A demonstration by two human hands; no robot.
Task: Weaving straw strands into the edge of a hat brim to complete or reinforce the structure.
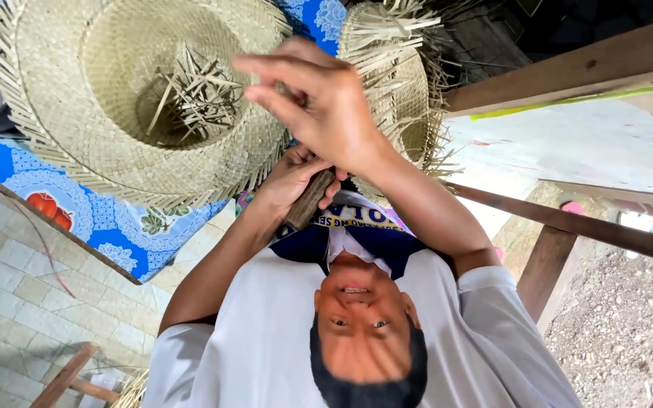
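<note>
**Stubby handle clasped below a raised, pinching hand**

No hands of the camera wearer are seen; both hands in view belong to a person in a white shirt facing the camera. A short brown wooden handle (307,200) is gripped in that person's lower hand (292,177), fingers closed round it and held close to the chest, probably for steadiness. The raised hand (319,98) is held just above it, thumb and fingers drawn together; what is pinched cannot be told.

Behind them, a wide-brimmed woven straw hat (77,113) with loose strips in its crown is laid on the blue floral cloth of the bench (107,219), beside a second, fringed hat (394,68). The bench edge is met by pale floor tiles (9,302); wooden rails (583,227) hem in the other side.
</note>
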